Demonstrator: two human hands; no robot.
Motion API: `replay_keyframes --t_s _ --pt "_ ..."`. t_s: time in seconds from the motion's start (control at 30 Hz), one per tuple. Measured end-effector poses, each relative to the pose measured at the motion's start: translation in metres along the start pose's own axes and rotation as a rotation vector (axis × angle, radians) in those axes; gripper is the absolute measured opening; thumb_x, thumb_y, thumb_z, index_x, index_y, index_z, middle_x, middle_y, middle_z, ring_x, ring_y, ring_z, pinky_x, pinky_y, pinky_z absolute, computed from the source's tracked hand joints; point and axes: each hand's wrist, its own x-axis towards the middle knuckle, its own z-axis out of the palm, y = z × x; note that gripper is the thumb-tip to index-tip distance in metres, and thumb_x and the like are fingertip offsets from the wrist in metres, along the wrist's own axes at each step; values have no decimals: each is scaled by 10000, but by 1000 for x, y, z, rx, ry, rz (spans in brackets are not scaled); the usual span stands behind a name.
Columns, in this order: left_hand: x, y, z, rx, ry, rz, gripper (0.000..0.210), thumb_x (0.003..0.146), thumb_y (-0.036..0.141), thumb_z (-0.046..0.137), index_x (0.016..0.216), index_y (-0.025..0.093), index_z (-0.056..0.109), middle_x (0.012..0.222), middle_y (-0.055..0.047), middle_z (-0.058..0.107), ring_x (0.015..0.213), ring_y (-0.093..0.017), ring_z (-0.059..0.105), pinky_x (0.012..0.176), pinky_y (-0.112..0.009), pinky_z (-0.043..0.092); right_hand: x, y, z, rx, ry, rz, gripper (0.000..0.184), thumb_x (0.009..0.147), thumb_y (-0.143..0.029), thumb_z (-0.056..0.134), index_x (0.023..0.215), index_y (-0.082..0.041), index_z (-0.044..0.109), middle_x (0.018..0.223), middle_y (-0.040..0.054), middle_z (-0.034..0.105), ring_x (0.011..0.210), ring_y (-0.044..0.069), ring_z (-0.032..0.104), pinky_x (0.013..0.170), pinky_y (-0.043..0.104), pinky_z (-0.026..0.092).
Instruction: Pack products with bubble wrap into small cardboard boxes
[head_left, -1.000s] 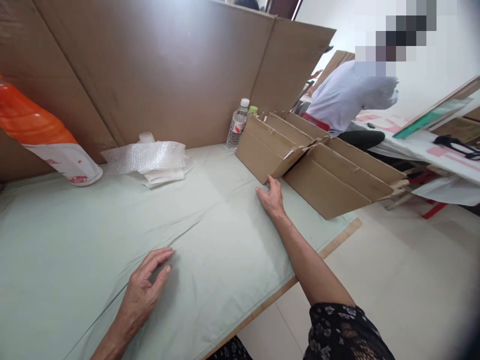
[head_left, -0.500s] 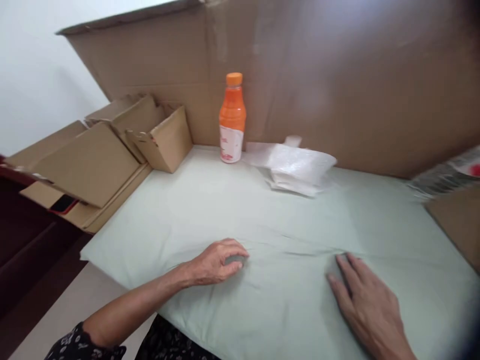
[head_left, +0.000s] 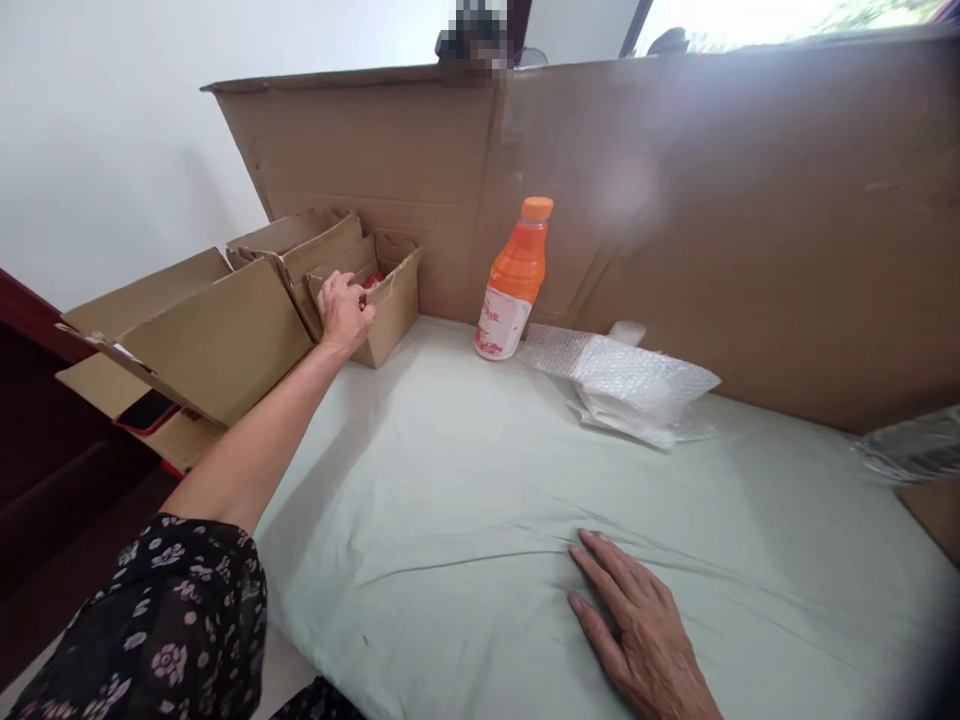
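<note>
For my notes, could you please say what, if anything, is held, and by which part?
Right hand: nothing. Left hand, at a small cardboard box: cannot be told.

Left sleeve point(head_left: 169, 620): black, loose, pale and pink flowers. Left hand point(head_left: 346, 315), right hand point(head_left: 649, 635) bare. Dark patterned clothing point(head_left: 322, 702) below near edge of worktop point(head_left: 450, 440).

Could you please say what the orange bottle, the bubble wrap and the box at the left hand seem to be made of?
Orange bottle: probably plastic, glossy, from the highlights on its upper part.
Bubble wrap: translucent plastic film, shiny, dotted with small bubbles.
Box at the left hand: matte brown cardboard, apparently, from its ragged edges.
</note>
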Motion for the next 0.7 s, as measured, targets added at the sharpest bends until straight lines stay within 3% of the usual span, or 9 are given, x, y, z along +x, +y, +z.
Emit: replay_keyframes --t_s 0.1,0.17,0.27,0.33,0.43,0.5,0.57,0.63,0.7 --pt "-21 4 -7 -21 -35 75 161 697 66 667 641 181 570 1448 -195 557 1434 -390 418 1226 -608 292 1 -1 -1 11 29 -12 438 978 -397 541 1371 -226 632 1394 102 673 1237 307 666 944 477 571" --pt "-54 12 -26 -38 -58 205 134 752 108 663 662 172 587 1520 -176 511 1431 -367 441 1214 -590 335 2 0 -2 24 49 2 421 983 -405 549 1349 -217 634 1384 113 674 1215 301 673 930 460 572" --pt "-129 26 -73 -60 -71 431 69 850 153 655 791 184 674 1604 -100 441 1486 -341 409 1212 -574 364 0 2 -6 57 87 68 372 997 -401 542 1293 -197 636 1374 146 663 1180 300 682 901 443 574" --pt "-187 32 -105 -57 -30 473 167 860 113 668 950 242 720 1667 -27 354 1534 -337 352 1242 -574 327 -1 1 -12 89 108 137 354 1003 -390 532 1286 -196 622 1381 161 648 1194 311 674 911 455 568" --pt "-266 30 -137 -158 175 354 658 794 149 778 1376 371 568 1705 -16 257 1556 -319 319 1241 -535 358 5 -12 -20 190 86 186 451 991 -371 565 1417 -224 542 1448 155 602 1286 325 624 991 478 544" --pt "-303 19 -145 -238 189 170 927 744 256 847 1534 372 378 1700 -70 253 1535 -330 355 1223 -540 384 12 -28 -21 296 39 150 602 976 -367 599 1541 -252 423 1501 146 563 1345 321 584 1048 475 526" --pt "-325 2 -144 -284 60 -81 974 728 395 858 1548 302 340 1622 -144 383 1450 -337 472 1168 -527 450 19 -49 -19 402 -12 89 725 964 -392 619 1608 -258 314 1525 154 539 1359 320 571 1064 471 525" --pt "-333 -14 -134 -284 -160 -315 886 715 534 834 1449 220 450 1402 -173 601 1281 -336 616 1080 -514 523 25 -71 -14 499 -64 49 806 947 -447 636 1628 -231 264 1530 184 524 1348 337 574 1060 487 529" --pt "-331 -25 -119 -256 -344 -426 783 691 632 800 1288 179 569 1172 -151 710 1140 -348 678 1022 -534 546 29 -88 -8 585 -108 65 861 921 -507 654 1624 -199 264 1532 210 511 1336 356 575 1060 511 526"
